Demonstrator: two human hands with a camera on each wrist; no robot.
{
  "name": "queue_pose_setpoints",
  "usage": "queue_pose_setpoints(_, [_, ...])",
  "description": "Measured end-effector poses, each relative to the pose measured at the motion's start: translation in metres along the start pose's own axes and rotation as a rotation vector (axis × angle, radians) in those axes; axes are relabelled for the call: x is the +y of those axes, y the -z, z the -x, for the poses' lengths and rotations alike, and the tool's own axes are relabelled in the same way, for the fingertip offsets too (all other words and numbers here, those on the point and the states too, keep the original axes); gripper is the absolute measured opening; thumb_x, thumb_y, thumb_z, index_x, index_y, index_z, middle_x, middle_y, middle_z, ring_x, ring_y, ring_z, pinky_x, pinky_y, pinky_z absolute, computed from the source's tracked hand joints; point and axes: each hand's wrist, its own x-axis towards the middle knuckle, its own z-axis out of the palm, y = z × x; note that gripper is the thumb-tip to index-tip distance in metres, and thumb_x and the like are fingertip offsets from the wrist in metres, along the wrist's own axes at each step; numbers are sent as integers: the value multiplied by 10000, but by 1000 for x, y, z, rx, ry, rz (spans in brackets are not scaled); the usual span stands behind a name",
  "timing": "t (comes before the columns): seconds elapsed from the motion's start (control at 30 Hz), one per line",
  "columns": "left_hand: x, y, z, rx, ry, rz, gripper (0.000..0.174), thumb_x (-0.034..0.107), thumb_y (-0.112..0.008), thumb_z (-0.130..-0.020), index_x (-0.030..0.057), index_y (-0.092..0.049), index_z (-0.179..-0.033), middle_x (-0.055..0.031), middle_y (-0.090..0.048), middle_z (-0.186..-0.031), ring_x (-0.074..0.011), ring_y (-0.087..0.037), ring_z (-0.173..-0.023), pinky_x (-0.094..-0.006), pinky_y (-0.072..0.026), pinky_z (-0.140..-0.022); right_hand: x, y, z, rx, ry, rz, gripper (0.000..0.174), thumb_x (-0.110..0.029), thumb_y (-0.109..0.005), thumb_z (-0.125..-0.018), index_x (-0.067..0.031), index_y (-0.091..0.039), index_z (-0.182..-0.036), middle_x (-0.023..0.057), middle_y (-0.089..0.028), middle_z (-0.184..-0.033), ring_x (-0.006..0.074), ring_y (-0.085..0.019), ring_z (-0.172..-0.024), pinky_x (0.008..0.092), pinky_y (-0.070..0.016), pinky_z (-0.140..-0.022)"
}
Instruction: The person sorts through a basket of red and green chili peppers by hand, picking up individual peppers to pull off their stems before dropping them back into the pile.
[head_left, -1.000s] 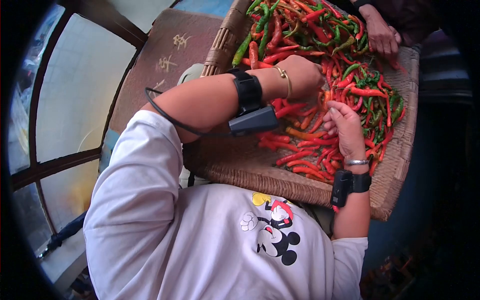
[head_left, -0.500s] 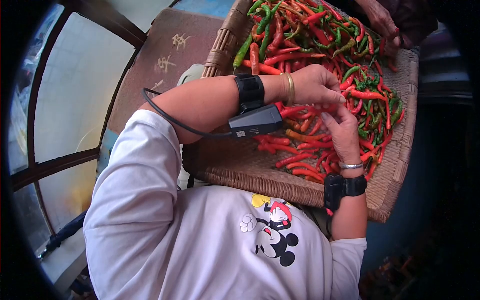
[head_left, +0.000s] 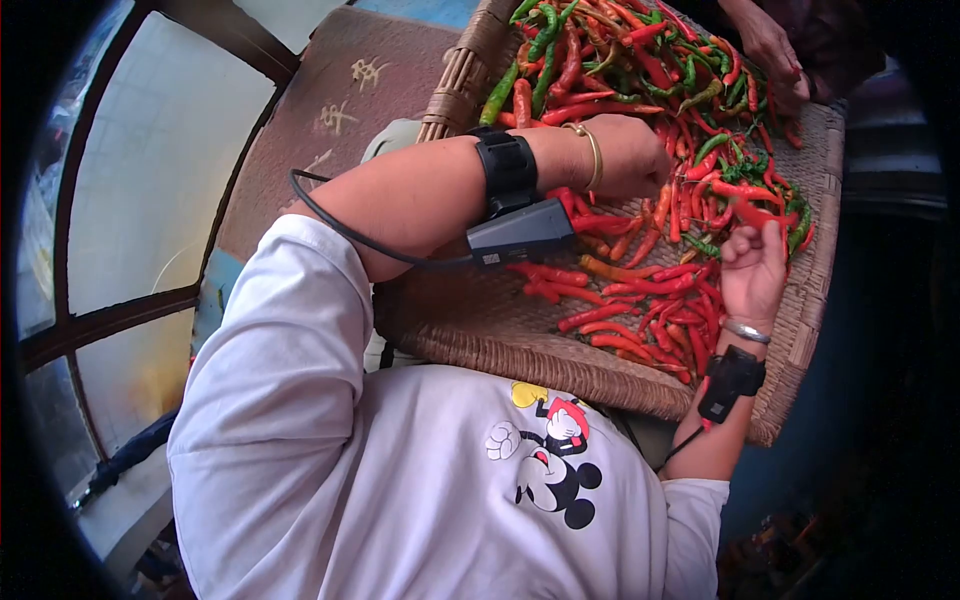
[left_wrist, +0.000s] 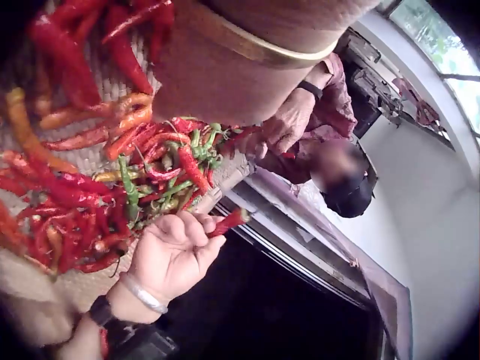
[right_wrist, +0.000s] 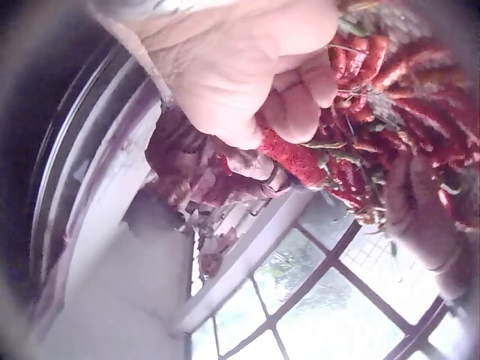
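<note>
Fingers of my right hand (head_left: pixel 755 270) pinch a red pepper (head_left: pixel 765 214) above the right part of a woven basket (head_left: pixel 480 350). That hand (left_wrist: pixel 171 251) faces palm up in the left wrist view, the pepper (left_wrist: pixel 229 223) sticking out past its fingertips. Seen close in the right wrist view, the hand (right_wrist: pixel 232 71) has its fingers bent round the pepper (right_wrist: pixel 294 159). My left hand (head_left: pixel 625 155), with a gold bracelet, is back up over the red peppers in the middle. Its fingertips are hidden, so whether they grip a pepper cannot be told.
Mixed red and green peppers (head_left: pixel 600 70) lie at the basket's far side, and red ones (head_left: pixel 650 320) near its front rim. Another person's hand (head_left: pixel 765 45) is at the far right corner. A brown board (head_left: pixel 330 90) and glass panes (head_left: pixel 170 150) stand left.
My right hand has moved right, away from the left hand, with a red pepper now plainly visible in its fingers. My left hand has turned back up. The other person's hand has shifted slightly.
</note>
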Motion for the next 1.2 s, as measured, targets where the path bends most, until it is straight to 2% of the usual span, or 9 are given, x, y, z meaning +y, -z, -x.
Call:
queue_pose_setpoints(0.13, [-1,-10,-4,-324,224,-339,178,212,-564,-656,114,-638,-785,-83,-609,-731,-256,-593,-709,-354,-466,-601,0,10,-3,70,-29,-88,264,-276,-462,-851,-42,-514,-962,43,-579,-772,96,-498,-625,218,-390,-519])
queue_pose_setpoints(0.2, [1,-10,-1,-357,219,-364,186,210,-565,-660,102,-638,-793,-83,-613,-751,-253,-596,-725,-355,-468,-601,6,8,-2,32,-212,-5,299,-272,-457,-854,-27,-493,-1023,48,-585,-760,99,-513,-606,225,-402,-505])
queue_pose_setpoints(0.57, [9,-10,2,-397,250,-448,158,206,-573,-675,83,-633,-754,-80,-616,-743,-253,-600,-702,-355,-473,-590,29,-21,7,-144,-320,450,255,-208,-497,-837,-19,-504,-1008,18,-568,-722,47,-526,-556,152,-413,-458])
queue_pose_setpoints(0.67, [10,2,-3,-297,345,-270,164,204,-572,-695,56,-626,-739,-85,-609,-680,-223,-599,-654,-318,-466,-567,35,-23,8,-149,-341,494,261,-203,-497,-836,-11,-503,-1012,11,-557,-712,45,-521,-562,150,-409,-461])
queue_pose_setpoints(0.77, [-2,2,-5,-78,234,319,224,258,-612,-725,34,-614,-716,-61,-582,-590,-109,-555,-557,-268,-441,-520,40,-28,8,-156,-333,621,288,-188,-512,-821,0,-494,-1039,8,-548,-707,39,-501,-572,147,-384,-460])
queue_pose_setpoints(0.87, [4,3,-5,-70,229,476,231,257,-611,-737,26,-609,-728,-42,-576,-591,-90,-533,-535,-263,-440,-518,41,-44,13,-170,-237,691,257,-179,-520,-811,-11,-511,-1005,3,-549,-717,43,-499,-570,153,-379,-461])
queue_pose_setpoints(1.1, [8,-4,-3,-248,268,699,264,288,-605,-752,27,-601,-784,-44,-566,-597,-87,-525,-543,-265,-435,-522,44,-42,12,-236,-185,816,190,-167,-520,-803,-22,-530,-925,8,-553,-708,50,-495,-552,170,-381,-465])
queue_pose_setpoints(1.17, [0,-6,-4,41,-23,412,232,283,-594,-743,53,-600,-776,-71,-575,-615,-158,-565,-565,-304,-444,-532,40,-43,12,-157,-224,785,187,-166,-516,-808,-21,-530,-926,12,-549,-691,54,-493,-541,171,-382,-468])
queue_pose_setpoints(1.2, [-4,-2,-4,42,-22,409,232,283,-594,-743,53,-600,-776,-71,-575,-615,-158,-565,-565,-304,-444,-532,37,-43,11,-160,-222,784,187,-166,-516,-808,-21,-530,-926,12,-549,-691,54,-493,-541,171,-382,-468])
